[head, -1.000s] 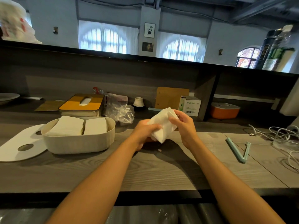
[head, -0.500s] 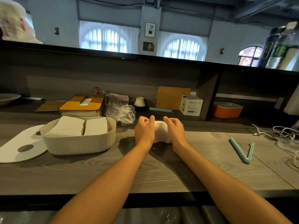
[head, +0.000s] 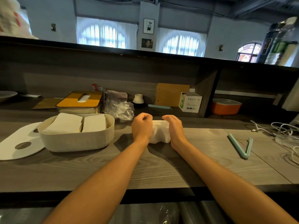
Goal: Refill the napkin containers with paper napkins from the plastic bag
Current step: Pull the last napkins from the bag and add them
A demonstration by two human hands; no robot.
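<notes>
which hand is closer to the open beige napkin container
Left. The left hand grips the napkin stack just right of the beige container; the right hand is on the stack's far side.

A: What colour is seen on the tabletop (head: pixel 161 168)?
B: A grey wood grain is shown, with darker streaks, and a black strip along the near edge.
A: And the napkin stack (head: pixel 160 133)?
B: Plain white is seen, as on the napkins in the open container (head: pixel 77 139), whose walls are cream with a fine ribbed texture.
A: What of the flat lid (head: pixel 17 149) beside it?
B: White.
A: Which brighter colours are found?
B: A mustard-yellow lid (head: pixel 77 101) is seen on the rear container, an orange tub (head: pixel 225 109) under a white lid, a pale teal clip (head: pixel 241 147), a brown clipboard (head: pixel 171 94), and a white box (head: pixel 190 102) marked with green.
A: And the plastic bag (head: pixel 119 107)?
B: Clear.
</notes>
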